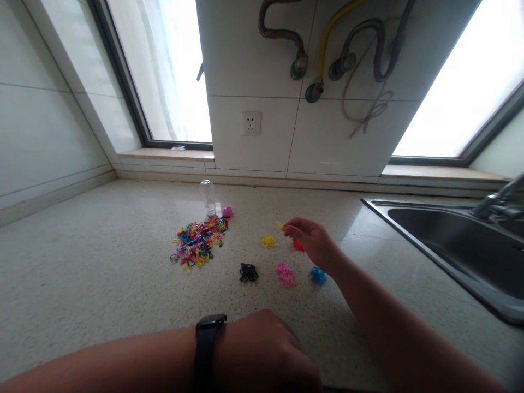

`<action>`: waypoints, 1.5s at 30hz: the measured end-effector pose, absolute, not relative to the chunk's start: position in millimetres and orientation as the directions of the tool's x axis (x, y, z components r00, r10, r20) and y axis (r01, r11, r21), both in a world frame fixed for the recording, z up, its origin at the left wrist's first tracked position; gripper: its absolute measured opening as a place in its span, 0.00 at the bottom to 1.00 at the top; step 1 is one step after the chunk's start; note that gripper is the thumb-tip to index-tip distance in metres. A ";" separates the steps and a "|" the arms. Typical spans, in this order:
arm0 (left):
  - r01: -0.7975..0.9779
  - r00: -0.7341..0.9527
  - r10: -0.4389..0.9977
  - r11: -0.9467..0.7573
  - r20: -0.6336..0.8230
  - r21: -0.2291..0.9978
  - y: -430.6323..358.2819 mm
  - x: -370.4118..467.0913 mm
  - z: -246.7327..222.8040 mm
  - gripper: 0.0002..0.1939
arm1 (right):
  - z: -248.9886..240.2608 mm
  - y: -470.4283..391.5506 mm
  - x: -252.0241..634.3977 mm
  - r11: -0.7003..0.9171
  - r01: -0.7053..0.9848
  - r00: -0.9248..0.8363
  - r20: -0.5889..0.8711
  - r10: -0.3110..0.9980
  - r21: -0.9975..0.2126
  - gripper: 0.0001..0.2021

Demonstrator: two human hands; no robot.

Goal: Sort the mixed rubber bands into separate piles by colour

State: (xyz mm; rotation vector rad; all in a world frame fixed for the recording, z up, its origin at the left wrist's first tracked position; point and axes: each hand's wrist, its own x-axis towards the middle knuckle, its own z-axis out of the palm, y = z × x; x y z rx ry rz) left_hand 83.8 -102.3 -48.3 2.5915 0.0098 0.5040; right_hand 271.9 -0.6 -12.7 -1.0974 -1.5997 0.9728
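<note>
My right hand (309, 236) is closed in a pinch on a small yellow rubber band (280, 224), above and right of a yellow pile of bands (269, 241). Partly behind the hand lies a red pile (298, 246). Nearer to me are black bands (248, 272), pink bands (285, 274) and blue bands (318, 275). A larger mixed-colour heap of bands (200, 240) spreads out on the left. At the bottom, my left hand (266, 352) is curled like a fist below a black watch (210, 327); whatever its fingers hold, if anything, is hidden.
A clear plastic bottle (207, 196) stands behind the mixed heap, beside a small pink object (227, 212). The pale speckled counter (102, 262) meets a tiled wall with a socket (251, 124) and hoses. A metal sink (442, 234) is set in at the right.
</note>
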 end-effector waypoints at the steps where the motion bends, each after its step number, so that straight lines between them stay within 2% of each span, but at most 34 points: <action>1: -0.083 0.932 0.100 -0.877 0.348 0.474 -102.4 83.7 -48.4 0.11 | -11.9 -1.4 272.3 0.297 0.204 -0.161 0.268 0.950 -0.933 0.15; 8: -0.064 0.937 0.107 -0.884 0.333 0.463 -104.7 83.5 -47.5 0.11 | -9.2 -3.5 273.5 0.341 0.156 -0.154 0.318 0.936 -0.927 0.13; 13: -0.067 0.936 0.108 -0.880 0.335 0.470 -104.9 83.6 -47.4 0.09 | -12.0 -2.0 275.3 0.414 0.278 -0.175 0.378 0.909 -0.867 0.13; 15: -0.053 0.939 0.116 -0.881 0.323 0.470 -104.9 83.8 -48.1 0.09 | -13.0 -0.5 277.5 0.506 0.411 -0.219 0.456 0.863 -0.759 0.12; 19: -0.024 0.948 0.131 -0.879 0.290 0.477 -106.2 83.8 -49.1 0.09 | -14.9 3.7 281.7 0.661 0.643 -0.415 0.549 0.725 -0.387 0.09; 21: -0.016 0.949 0.139 -0.876 0.283 0.482 -107.1 83.7 -49.5 0.09 | -17.0 6.6 282.7 0.649 0.701 -0.440 0.535 0.721 -0.297 0.08; 24: -0.010 0.949 0.142 -0.878 0.282 0.478 -107.8 83.8 -50.7 0.08 | -21.5 11.6 282.8 0.584 0.775 -0.424 0.486 0.764 -0.242 0.08; 29: -0.020 0.947 0.134 -0.882 0.291 0.472 -106.1 84.7 -52.1 0.09 | -26.3 19.0 280.6 0.531 0.827 -0.446 0.360 0.820 -0.184 0.08; 37: -0.014 0.946 0.142 -0.878 0.290 0.478 -106.1 85.4 -49.4 0.09 | -28.1 17.6 274.7 0.551 0.828 -0.501 0.301 0.811 -0.107 0.11; 40: -0.023 0.946 0.136 -0.877 0.294 0.480 -106.0 85.1 -49.9 0.09 | -27.2 18.1 277.6 0.542 0.830 -0.484 0.316 0.816 -0.129 0.13; 45: -0.006 0.946 0.149 -0.881 0.288 0.473 -105.0 85.0 -52.8 0.09 | -26.5 25.5 291.4 0.491 0.837 -0.379 0.391 0.839 -0.242 0.14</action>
